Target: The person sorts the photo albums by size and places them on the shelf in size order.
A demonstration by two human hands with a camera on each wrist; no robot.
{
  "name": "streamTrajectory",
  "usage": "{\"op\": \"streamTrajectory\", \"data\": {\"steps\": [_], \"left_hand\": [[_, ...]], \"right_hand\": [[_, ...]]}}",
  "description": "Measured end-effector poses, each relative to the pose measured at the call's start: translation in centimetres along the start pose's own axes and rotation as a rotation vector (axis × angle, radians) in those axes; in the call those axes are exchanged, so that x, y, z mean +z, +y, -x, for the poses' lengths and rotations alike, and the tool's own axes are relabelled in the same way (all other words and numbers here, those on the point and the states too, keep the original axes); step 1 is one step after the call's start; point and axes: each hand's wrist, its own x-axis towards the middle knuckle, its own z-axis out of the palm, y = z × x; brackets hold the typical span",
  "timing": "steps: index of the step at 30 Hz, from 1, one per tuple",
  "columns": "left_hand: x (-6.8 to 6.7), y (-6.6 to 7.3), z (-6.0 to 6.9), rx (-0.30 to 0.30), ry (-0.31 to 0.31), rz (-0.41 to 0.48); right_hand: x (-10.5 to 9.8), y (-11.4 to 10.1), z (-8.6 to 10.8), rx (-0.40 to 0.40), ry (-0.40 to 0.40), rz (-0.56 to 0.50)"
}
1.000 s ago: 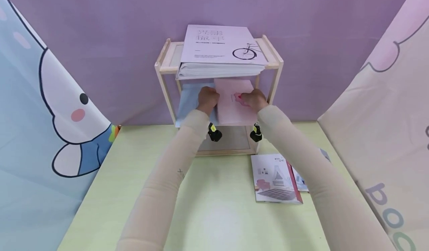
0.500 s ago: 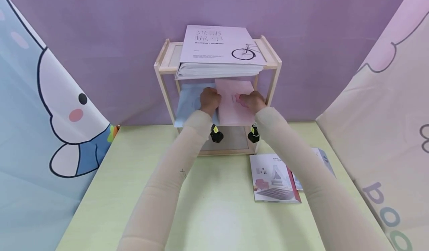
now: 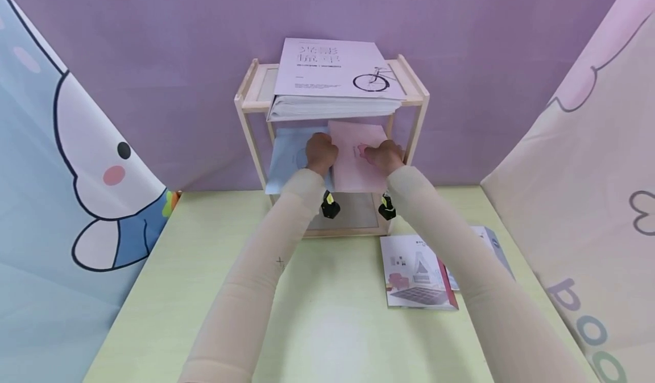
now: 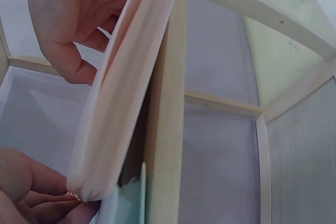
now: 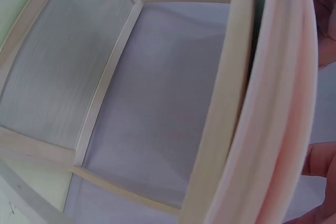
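A pink book (image 3: 358, 170) lies on the middle shelf of a small wooden rack (image 3: 413, 133), its page edges facing forward. A pale blue book (image 3: 284, 164) lies to its left, partly covered by my left hand (image 3: 320, 153). In the left wrist view, the fingertips of that hand hold the pink book's left end, beside a teal edge (image 4: 135, 198) of another book. My right hand (image 3: 387, 155) grips the pink book's right side, its thumb over the cover. The right wrist view shows only part of this hand, behind the pink page block (image 5: 273, 114).
A thick white book (image 3: 332, 67) with a bicycle drawing rests on the rack's top. The bottom shelf (image 3: 353, 209) is below. A book with a room picture (image 3: 417, 275) and another bluish book (image 3: 493, 244) lie on the pale green table (image 3: 317, 326).
The camera view has shifted slightly. Both hands stay at the pink book, which moves hardly at all; the right hand has come slightly left and down.
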Motion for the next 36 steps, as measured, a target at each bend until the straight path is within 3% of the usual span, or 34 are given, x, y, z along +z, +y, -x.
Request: {"op": "streamTrajectory", "data": {"steps": [9,20,28,36], "left_hand": [[-0.1,-0.1,0.3,0.071,0.038,-0.066],[-0.7,-0.3,1.1,0.057,0.066,0.002],[-0.5,-0.5,0.8,0.033,0.060,0.013],[-0.3,-0.8,0.4,-0.010,0.046,0.096]], "right_hand": [[0.0,0.3,0.1,-0.028,-0.001,0.066],[0.4,0.4,0.0,-0.099,0.014,0.093],[0.6,0.7,-0.6,-0.113,0.030,0.159],[0.4,0.7,-0.4,-0.109,0.028,0.162]]}}
